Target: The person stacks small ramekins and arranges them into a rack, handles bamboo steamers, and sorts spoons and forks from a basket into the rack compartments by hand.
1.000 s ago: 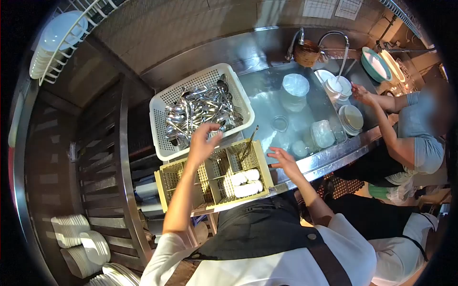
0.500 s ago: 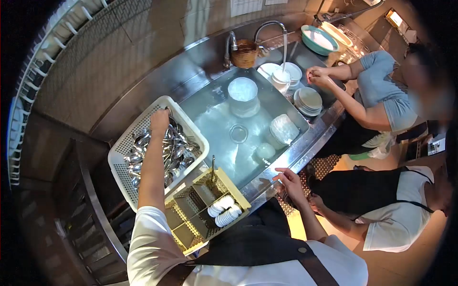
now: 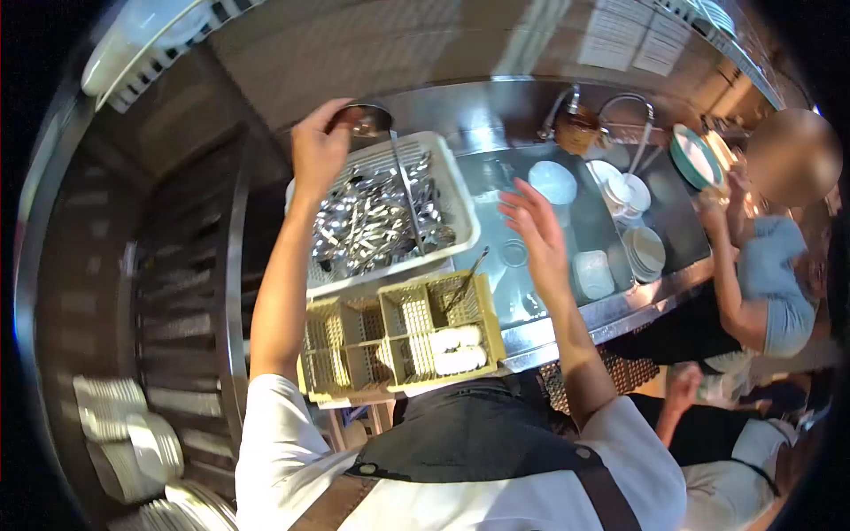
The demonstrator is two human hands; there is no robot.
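Observation:
My left hand (image 3: 322,146) grips a metal ladle (image 3: 406,190) by its bowl end, above the back left of the white basket (image 3: 462,196). The ladle's long handle slants down over the basket. Piled metal cutlery (image 3: 372,221) fills the basket. My right hand (image 3: 538,226) is raised over the near side of the sink, fingers spread, holding nothing. In front of the basket stands a yellow divided caddy (image 3: 487,314). White spoons (image 3: 459,350) lie in its near right compartment, and one utensil (image 3: 469,276) leans in the compartment behind them.
Right of the basket, a water-filled sink (image 3: 505,292) holds bowls (image 3: 552,183). Stacked plates (image 3: 645,252) stand beyond, under a running tap (image 3: 651,115). A co-worker (image 3: 770,292) holds a teal basin (image 3: 695,157); another person (image 3: 735,442) is at the lower right. Plates (image 3: 155,447) fill the lower left.
My left hand went into the cutlery and has come up with the ladle. My right hand has risen over the sink. The co-worker's hands have moved to the teal basin.

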